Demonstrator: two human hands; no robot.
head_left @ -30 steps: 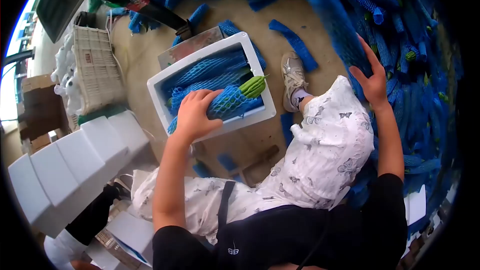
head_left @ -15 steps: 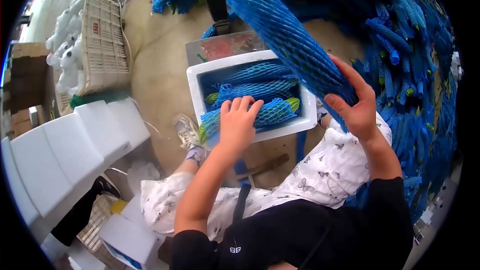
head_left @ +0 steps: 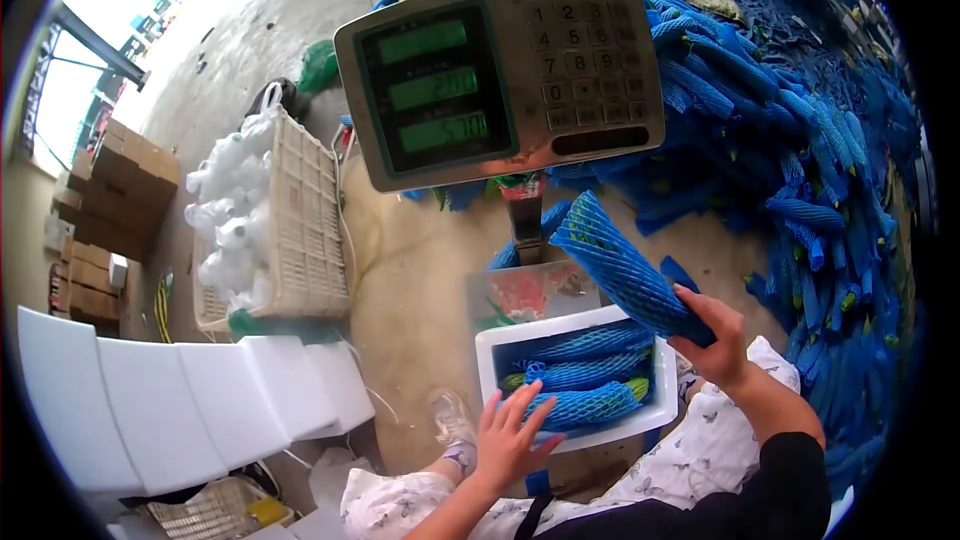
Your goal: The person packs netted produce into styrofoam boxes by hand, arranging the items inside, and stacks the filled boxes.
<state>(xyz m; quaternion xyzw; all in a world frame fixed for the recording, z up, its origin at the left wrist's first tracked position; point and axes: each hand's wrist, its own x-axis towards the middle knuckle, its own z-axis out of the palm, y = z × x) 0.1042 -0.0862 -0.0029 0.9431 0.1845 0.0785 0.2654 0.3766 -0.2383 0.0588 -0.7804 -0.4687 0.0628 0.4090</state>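
My right hand [head_left: 715,338] grips the lower end of a long vegetable in a blue foam net sleeve [head_left: 628,268], tilted up over the right side of a white foam box [head_left: 665,380]. The box sits on the metal platform of a scale. Inside lie several more netted vegetables [head_left: 590,405], with green ends sticking out of the blue nets. My left hand [head_left: 512,440] is open, its fingers spread over the box's near left edge. Whether its fingertips touch the nearest netted vegetable, I cannot tell.
The scale's display and keypad [head_left: 500,80] stand beyond the box. A large heap of blue-netted vegetables [head_left: 800,170] spreads along the right and back. On the left are a cream plastic crate [head_left: 310,220] of white bags, stacked white foam boxes [head_left: 190,400] and cardboard boxes [head_left: 125,185].
My left hand has lifted off the near netted vegetable and drawn back. The vegetable in my right hand has come lower. The view has tilted up, bringing the scale display in.
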